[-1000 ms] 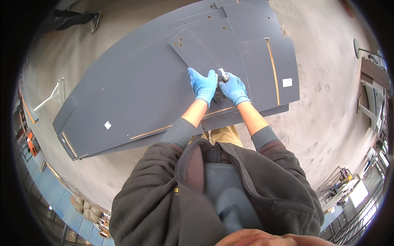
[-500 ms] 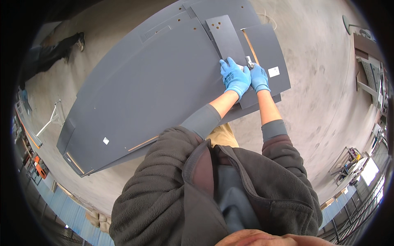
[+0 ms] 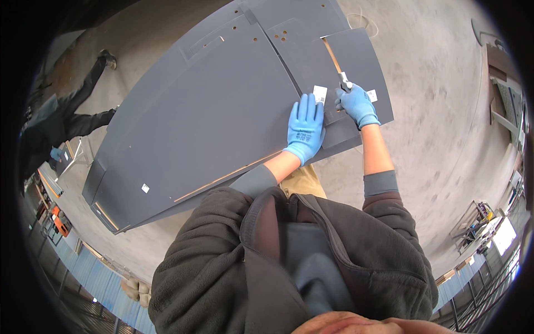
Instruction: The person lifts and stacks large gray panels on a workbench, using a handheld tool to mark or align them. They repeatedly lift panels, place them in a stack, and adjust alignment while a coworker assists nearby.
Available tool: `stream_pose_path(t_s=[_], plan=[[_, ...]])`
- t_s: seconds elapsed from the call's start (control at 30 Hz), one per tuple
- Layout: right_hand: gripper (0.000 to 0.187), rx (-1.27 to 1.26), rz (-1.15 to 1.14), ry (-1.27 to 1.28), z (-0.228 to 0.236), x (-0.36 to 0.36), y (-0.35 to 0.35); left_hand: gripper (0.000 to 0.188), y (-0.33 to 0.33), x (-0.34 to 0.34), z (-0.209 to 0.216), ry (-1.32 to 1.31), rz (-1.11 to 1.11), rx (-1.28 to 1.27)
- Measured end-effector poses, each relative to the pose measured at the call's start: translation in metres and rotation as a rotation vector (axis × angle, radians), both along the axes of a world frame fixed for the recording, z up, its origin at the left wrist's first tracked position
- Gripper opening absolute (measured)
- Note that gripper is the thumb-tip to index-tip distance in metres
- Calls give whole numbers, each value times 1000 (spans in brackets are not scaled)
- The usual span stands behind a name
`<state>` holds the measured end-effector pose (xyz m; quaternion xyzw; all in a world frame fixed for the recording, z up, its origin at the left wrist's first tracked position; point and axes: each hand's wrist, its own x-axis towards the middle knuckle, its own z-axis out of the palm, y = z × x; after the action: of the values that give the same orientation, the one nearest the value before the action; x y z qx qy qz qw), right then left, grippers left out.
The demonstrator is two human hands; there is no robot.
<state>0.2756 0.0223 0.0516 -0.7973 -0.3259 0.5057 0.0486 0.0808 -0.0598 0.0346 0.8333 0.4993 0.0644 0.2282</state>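
Dark grey flat panels [image 3: 206, 128] lie stacked in front of me, with drilled holes, white labels and light wood-coloured edge strips. My left hand [image 3: 305, 127], in a blue glove, rests flat on the panels with its fingers stretched out. Its fingertips are beside a white label [image 3: 320, 93]. To its right, my gloved right hand [image 3: 357, 104] is closed around a small silver-headed hand tool [image 3: 345, 83]; the fingers hide most of it, so its kind is unclear. The tool's head sits at the near end of a narrow wood-coloured strip [image 3: 332, 54].
At the far left a person in dark clothes [image 3: 50, 122] walks on the concrete floor [image 3: 439, 111], a gloved hand by a dark board. A white metal frame [image 3: 72, 160] stands near them. Racks and a cart [image 3: 473, 222] are at the right.
My left hand has shifted left and flattened; my right hand has moved slightly right with the tool. The narrow holed panel has shifted left and straightened. The other person has come further into view.
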Motion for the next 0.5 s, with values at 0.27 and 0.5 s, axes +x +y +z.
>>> stream_pose_path(t_s=[0.27,0.5], plan=[[41,-206,729,-219,26,-48,59,83,-32,5,-36,205,-250,19],[43,-266,786,-155,3,-45,98,72,-35,3,-48,190,-249,106]])
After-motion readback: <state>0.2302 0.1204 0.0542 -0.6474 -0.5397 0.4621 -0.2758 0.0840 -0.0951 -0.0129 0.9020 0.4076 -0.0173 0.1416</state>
